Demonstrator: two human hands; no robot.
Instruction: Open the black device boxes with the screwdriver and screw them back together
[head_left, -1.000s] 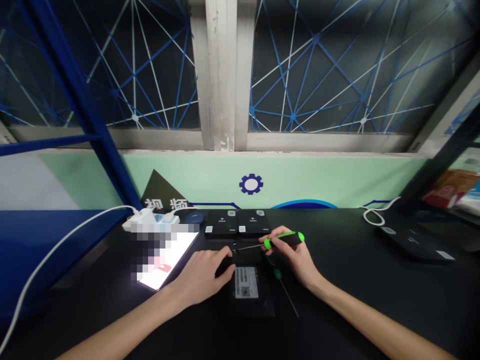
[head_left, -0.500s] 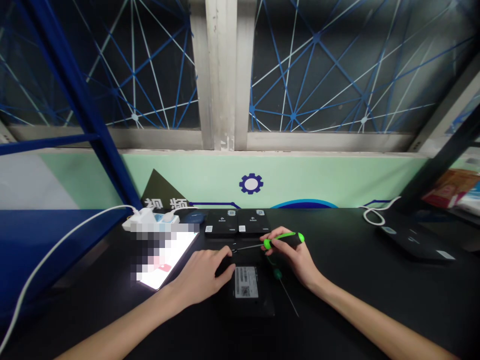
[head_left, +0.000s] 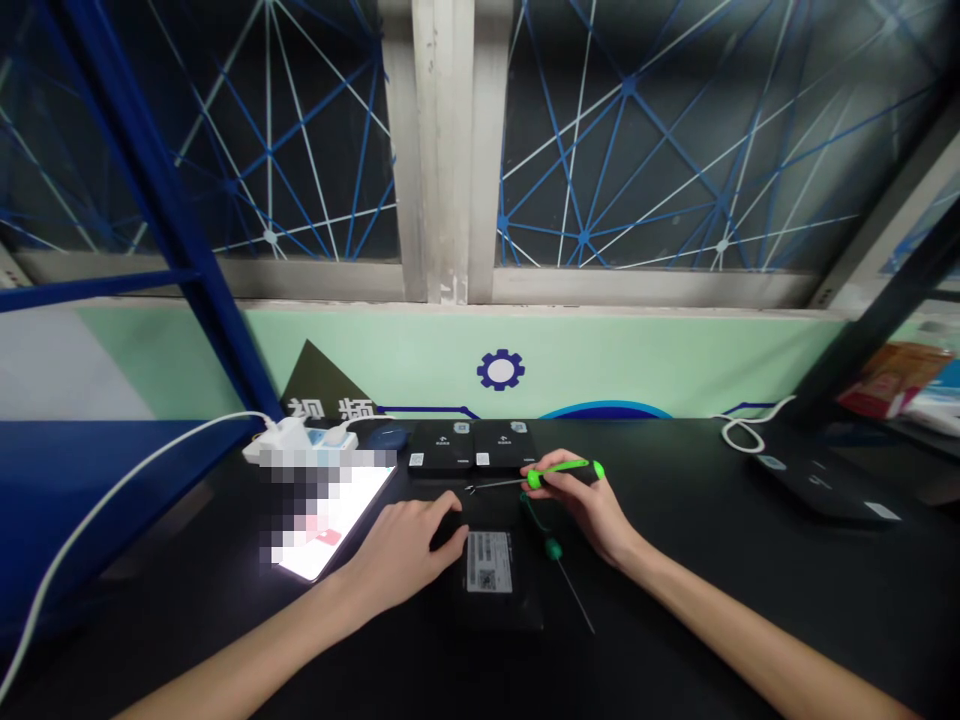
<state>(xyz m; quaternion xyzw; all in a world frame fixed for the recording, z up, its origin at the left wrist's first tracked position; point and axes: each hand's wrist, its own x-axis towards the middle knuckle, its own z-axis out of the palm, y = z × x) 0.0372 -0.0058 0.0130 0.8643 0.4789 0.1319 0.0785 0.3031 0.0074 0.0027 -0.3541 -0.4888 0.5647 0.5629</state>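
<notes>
My right hand (head_left: pixel 581 505) is closed around a green and black screwdriver (head_left: pixel 562 474), its shaft pointing left. A small shiny bit shows at the shaft's tip, too small to name. My left hand (head_left: pixel 405 540) has its thumb and forefinger apart, beside the left edge of a flat black device (head_left: pixel 517 610) with a white label. The thumb seems to rest at that edge; the other fingertips are hard to make out against the black. A second screwdriver (head_left: pixel 553 548), dark green with a thin shaft, lies to the right of the device.
Two black boxes (head_left: pixel 441 446) (head_left: pixel 504 444) lie side by side at the back. A lit phone (head_left: pixel 337 520) is on the left, near a white power strip (head_left: pixel 259 447) with plugs. Another black box (head_left: pixel 821 488) and a white cable (head_left: pixel 742 437) are on the right.
The screwdriver in my right hand has shifted slightly up, and its tip now sits a little above my left forefinger. My left hand stays nearly where it was.
</notes>
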